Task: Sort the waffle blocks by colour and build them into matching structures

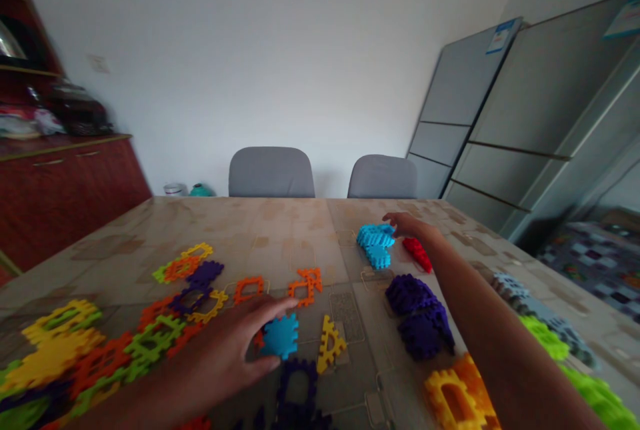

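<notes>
My left hand (240, 337) reaches over the near middle of the table, with thumb and fingers apart around a light-blue square puzzle block (281, 337). I see no firm grip on it. Farther off, my right hand (406, 225) is at the right side of a stack of light-blue blocks (376, 237), its fingers apart over the edge; contact is unclear. Close to my left hand are a yellow triangular block (330, 345), a dark purple frame block (299, 383) and orange frame blocks (303, 291). A red stack (418, 254) lies beside my right wrist.
Mixed interlocking blocks (155, 340) spread across the left side. Purple stacks (420, 317), orange-yellow blocks (455, 397), green blocks (545, 337) and grey blocks (515, 287) sit on the right, partly behind my forearm. Two grey chairs (271, 173) stand beyond the table (290, 230).
</notes>
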`<state>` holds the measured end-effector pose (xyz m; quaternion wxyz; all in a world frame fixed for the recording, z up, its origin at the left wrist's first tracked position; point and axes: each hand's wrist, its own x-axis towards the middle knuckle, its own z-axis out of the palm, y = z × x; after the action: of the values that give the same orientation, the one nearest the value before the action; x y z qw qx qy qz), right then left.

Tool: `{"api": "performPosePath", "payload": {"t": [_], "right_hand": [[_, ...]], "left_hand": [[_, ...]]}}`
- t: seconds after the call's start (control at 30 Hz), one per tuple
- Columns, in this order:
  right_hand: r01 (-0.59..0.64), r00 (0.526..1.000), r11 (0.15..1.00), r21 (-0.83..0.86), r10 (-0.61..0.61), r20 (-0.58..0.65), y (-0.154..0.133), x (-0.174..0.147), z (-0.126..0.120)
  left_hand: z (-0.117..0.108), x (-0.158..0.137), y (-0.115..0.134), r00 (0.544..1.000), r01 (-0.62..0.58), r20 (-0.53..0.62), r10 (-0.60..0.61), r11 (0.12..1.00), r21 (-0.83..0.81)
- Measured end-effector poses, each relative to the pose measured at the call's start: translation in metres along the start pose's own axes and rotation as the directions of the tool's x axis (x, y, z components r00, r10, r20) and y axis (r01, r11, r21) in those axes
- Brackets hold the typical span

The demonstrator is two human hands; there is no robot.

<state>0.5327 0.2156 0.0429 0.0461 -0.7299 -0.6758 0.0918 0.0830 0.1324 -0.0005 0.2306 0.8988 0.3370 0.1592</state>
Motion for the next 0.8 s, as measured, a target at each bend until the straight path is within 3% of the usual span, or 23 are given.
{"api": "performPosePath", "payload": {"t": [0.13,0.27,0.5,0.67,0.8], "right_hand": [[-0.009,1.0,0.994,0.108,0.012,-0.022,-0.015,-0.01,-0.011],[0.028,1.0,0.96,0.277,-0.028,-0.005,-0.051,-0.026,-0.009],[0.088,0.957,0.767,0.635,-0.242,0.159,-0.123,-0.07,0.027],[0.077,0.959,0.63,0.772,-0.258,0.114,-0.127,-0.085,0.024],[0.055,0.966,0.586,0.808,-0.235,0.105,-0.121,-0.086,0.018]], "left_hand": [[0.003,0.018,0.011,0.995,-0.035,-0.089,0.034,0.999,-0.009],[0.008,0.043,0.021,0.957,-0.116,-0.245,0.157,0.978,0.174],[0.013,0.09,0.041,0.912,-0.177,-0.314,0.265,0.943,0.281],[0.015,0.105,0.05,0.896,-0.223,-0.308,0.32,0.923,0.312],[0.012,0.118,0.059,0.891,-0.225,-0.318,0.325,0.923,0.311]]}}
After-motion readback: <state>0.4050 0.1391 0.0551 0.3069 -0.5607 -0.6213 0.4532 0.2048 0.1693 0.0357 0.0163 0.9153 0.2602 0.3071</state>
